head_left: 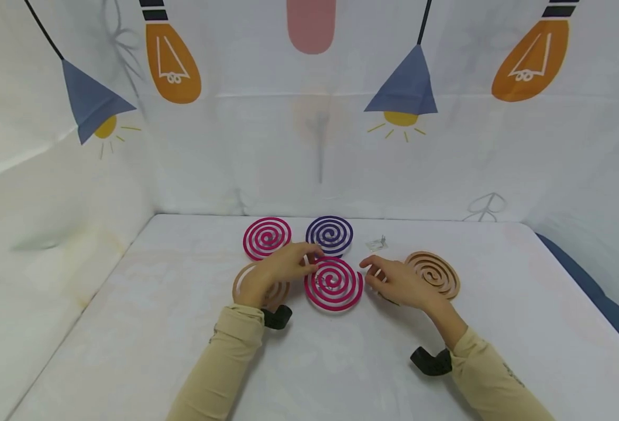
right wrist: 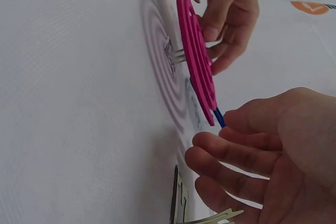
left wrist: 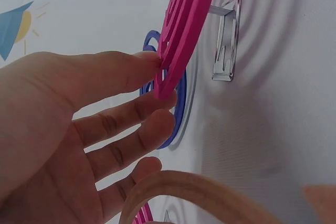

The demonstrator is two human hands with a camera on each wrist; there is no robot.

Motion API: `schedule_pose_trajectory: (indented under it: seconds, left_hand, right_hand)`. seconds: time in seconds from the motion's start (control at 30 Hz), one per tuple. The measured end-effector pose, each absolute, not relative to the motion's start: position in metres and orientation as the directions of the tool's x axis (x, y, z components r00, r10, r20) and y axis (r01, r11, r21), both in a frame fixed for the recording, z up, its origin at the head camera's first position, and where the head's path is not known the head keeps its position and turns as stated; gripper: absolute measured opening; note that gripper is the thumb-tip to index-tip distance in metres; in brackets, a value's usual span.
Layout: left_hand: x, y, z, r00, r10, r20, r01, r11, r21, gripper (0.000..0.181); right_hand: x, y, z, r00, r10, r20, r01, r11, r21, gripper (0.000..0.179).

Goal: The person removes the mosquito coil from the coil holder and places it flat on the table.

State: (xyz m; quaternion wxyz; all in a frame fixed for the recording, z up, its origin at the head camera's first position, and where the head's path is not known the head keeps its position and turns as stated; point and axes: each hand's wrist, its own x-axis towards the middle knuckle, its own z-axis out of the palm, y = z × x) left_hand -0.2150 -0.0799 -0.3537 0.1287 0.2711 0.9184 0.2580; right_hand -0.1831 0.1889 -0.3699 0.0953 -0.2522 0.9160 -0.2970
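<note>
Left hand (head_left: 283, 266): thumb and forefinger pinch the front pink coil (head_left: 333, 282) at its upper-left rim.
Right hand (head_left: 396, 282): fingers loosely bent, gripping nothing; just off the right rim.
Coil's place: centre of head frame, between both hands, metal stand (left wrist: 224, 51) beneath.
Nearer: left, touching.
Axis: round, no long one; disc roughly level over table (head_left: 341, 368).

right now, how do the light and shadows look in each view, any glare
Head: bright, with a soft shadow beside the left sleeve; left wrist: soft-edged ring shadows on the table, small shiny highlights on the metal stand; right wrist: greyer, ring shadows beside the near pink coil.
</note>
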Motion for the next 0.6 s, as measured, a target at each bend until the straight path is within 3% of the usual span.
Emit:
schedule_pose_trajectory:
  seconds: [0.6]
  left_hand:
    - [-0.2175,-0.0794,-0.3582,-0.831,0.545,-0.111,0.396,0.720,0.570,0.033]
  right_hand:
    - [-0.1849,0.1887,-0.3736,-0.804,-0.595,-0.007,-0.464,0.634,-0.618,0.027]
